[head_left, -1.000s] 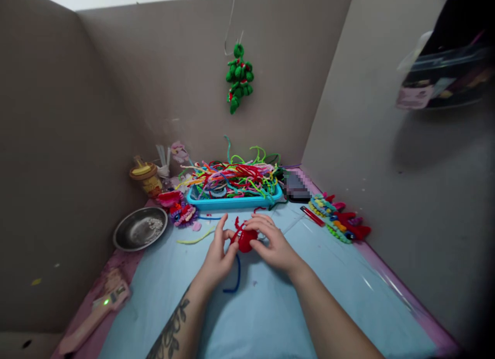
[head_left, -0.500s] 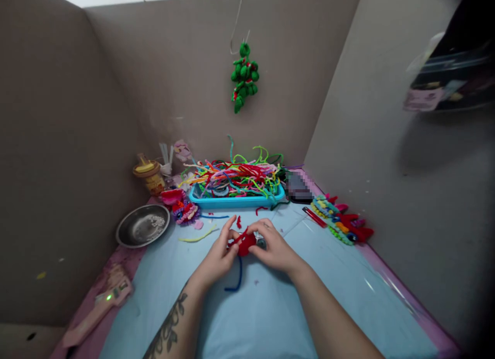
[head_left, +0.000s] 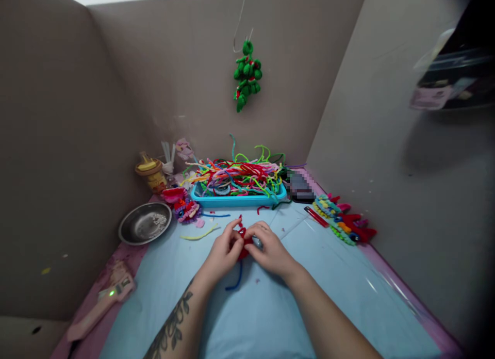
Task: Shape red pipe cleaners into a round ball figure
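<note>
Between my two hands, over the middle of the blue table cover, is a small red fuzzy piece [head_left: 243, 253] that looks made of pipe cleaner. My left hand [head_left: 227, 244] grips its left side, thumb and fingers pinched together. From the right, my right hand [head_left: 264, 245] pinches the same piece, and the fingers of both hands nearly meet. Much of the red piece is hidden behind them. A dark blue pipe cleaner [head_left: 238, 279] lies bent just below, and a short red scrap [head_left: 240, 221] is just beyond the fingertips. Something shiny and grey, partly covered, sits by my right fingers.
A blue tray [head_left: 240, 201] heaped with coloured pipe cleaners stands behind. To the left are a metal bowl [head_left: 131, 230] and a pink glue gun [head_left: 96, 307] with a green light. Finished colourful pieces [head_left: 344, 222] and a red cutter [head_left: 317, 217] lie right. A green ornament [head_left: 247, 75] hangs above.
My hands have drawn closer together around the red piece, covering more of it. The view has shifted slightly.
</note>
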Available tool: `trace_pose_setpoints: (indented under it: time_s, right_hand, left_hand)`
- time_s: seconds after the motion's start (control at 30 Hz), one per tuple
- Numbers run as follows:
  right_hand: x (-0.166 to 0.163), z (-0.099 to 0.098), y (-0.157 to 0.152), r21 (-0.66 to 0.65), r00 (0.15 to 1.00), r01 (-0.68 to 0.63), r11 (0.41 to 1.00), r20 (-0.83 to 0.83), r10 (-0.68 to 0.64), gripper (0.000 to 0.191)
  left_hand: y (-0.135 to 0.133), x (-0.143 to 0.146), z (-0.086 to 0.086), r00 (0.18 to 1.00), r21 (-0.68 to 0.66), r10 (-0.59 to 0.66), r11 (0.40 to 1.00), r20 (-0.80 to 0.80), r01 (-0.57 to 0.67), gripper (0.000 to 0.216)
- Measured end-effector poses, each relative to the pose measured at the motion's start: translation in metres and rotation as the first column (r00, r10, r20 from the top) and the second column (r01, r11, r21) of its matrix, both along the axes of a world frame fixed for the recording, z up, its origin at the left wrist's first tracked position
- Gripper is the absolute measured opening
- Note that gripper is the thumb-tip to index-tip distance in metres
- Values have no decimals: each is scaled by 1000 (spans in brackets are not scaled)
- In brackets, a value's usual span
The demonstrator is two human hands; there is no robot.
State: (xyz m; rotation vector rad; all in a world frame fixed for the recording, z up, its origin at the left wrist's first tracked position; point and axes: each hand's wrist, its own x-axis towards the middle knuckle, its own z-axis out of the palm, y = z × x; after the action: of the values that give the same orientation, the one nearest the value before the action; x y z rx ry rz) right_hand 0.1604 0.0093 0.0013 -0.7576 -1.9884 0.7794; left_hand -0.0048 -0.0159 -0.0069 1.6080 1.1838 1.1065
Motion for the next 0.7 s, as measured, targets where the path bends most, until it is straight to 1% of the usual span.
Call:
trace_pose_setpoints:
  time_s: [0.1,0.17,0.27,0.47,0.7]
  right_hand:
    - [3,3,1,44,1000,22,999,-9,-22,24]
    - [4,3,1,40,1000,12,999,6,-12,24]
    - [5,2,0,-12,999,-34,999,30,35,25]
    - [4,-1,-1,-112,996,-89,990,18,92,29]
    - [3,0,-2,-169,987,-158,973,-16,158,29]
  left_hand:
    - [0,0,0,999,7,16,1000,30,-16,47]
    - [0,-1,0,998,-15,4,1000,58,-3,46]
    - [0,-1,1,994,-54,1,999,113,5,46]
    - [1,-2,3,972,-136,6,990,234,27,51]
    - [0,-2,5,965,-140,-4,989,262,42,53]
